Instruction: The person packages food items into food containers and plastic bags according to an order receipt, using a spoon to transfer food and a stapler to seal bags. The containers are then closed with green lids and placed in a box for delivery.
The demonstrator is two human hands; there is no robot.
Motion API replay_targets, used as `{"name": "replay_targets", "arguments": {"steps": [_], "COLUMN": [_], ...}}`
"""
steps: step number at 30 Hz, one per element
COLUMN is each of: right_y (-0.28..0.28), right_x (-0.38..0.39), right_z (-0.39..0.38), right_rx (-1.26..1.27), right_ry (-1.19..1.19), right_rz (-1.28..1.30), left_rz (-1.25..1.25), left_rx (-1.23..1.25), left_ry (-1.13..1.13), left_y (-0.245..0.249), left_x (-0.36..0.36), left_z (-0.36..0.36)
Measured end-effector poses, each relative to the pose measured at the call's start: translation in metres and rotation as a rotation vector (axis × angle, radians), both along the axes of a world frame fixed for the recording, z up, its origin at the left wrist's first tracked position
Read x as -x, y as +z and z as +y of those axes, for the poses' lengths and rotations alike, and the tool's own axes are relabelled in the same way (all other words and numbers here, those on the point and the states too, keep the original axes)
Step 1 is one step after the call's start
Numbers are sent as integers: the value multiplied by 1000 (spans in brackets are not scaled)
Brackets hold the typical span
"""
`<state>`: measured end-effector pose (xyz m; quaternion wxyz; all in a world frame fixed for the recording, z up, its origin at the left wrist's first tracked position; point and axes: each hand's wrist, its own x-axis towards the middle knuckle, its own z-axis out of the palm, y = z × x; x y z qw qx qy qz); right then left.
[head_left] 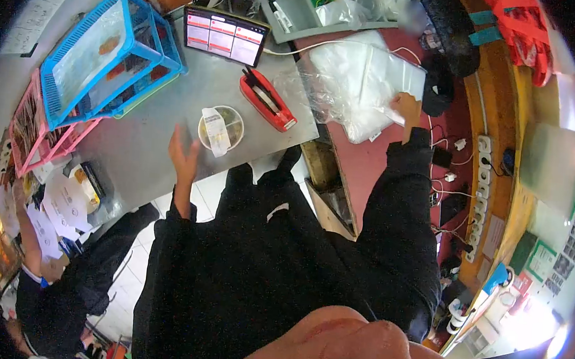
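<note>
My left hand (183,153) hovers at the metal table's front edge with its fingers apart, holding nothing. Just right of it stands a round bowl (235,130) with a paper slip (215,132) lying across its top. Over on the right, my right hand (407,106) is at the edge of a pile of clear plastic bags (365,71), its fingers closed; what they hold, if anything, is too small to tell. A red tape dispenser (266,100) lies between bowl and bags.
A tablet (224,36) stands at the back of the metal table (148,163). Blue (126,51) and pink baskets (21,124) are at the left. Another person (59,297) is at lower left with papers. A power strip (481,193) and cables line the right.
</note>
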<state>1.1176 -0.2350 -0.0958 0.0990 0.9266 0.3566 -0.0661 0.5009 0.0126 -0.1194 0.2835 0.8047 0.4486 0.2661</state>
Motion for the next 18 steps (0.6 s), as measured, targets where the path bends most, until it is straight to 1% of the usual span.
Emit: {"name": "replay_targets", "arguments": {"steps": [2, 3, 4, 5, 6, 7, 8, 9, 10, 11, 12, 13, 14, 15, 16, 17, 18], "right_y": [10, 33, 24, 10, -4, -17, -27, -36, -34, -23, -3, 33, 75, 147, 172, 197, 194], "right_x": [-14, 5, 2, 1, -1, -2, -3, -3, -1, 2, 7, 24, 52, 109, 129, 152, 150], "right_z": [1, 5, -4, -13, -19, -23, -25, -28, -29, -25, -14, -7, -4, 5, -6, -13, -30], "right_rx": [47, 58, 60, -124, -310, -309, -390, -473, -479, -725, -953, -1075, -1171, -1250, -1207, -1281, -1318], "right_ry": [92, 126, 140, 246, 350, 363, 410, 449, 450, 255, 55, -1, -125, -489, -462, -567, -618], "right_rz": [283, 239, 246, 173, 101, 113, -25, -166, -158, 140, 446, 742, 942, 1148, 1149, 1172, 1234], "left_rz": [-11, 1, -28, -57, -49, -114, -182, -238, -319, -239, -305, -344, -403, -456, -645, -634, -871], "left_rx": [49, 50, 102, 153, 151, 133, 112, 49, -75, -174, -209, -207, -89, 281, 659, 700, 1263], "left_ry": [156, 167, 284, 404, 420, 474, 525, 523, 489, 433, 306, 153, 122, 72, -40, -184, -258], "left_y": [-2, 4, 12, 17, 20, 21, 23, 25, 21, 25, 37, 41, 45, 62, 38, 50, 29], "left_x": [19, 20, 18, 14, 7, -1, -13, -29, -46, -65, -92, -119, -151, -187, -220, -255, -287], "left_z": [-19, -34, -48, -62, -73, -85, -95, -104, -111, -117, -122, -128, -140, -153, -163, -169, -183]}}
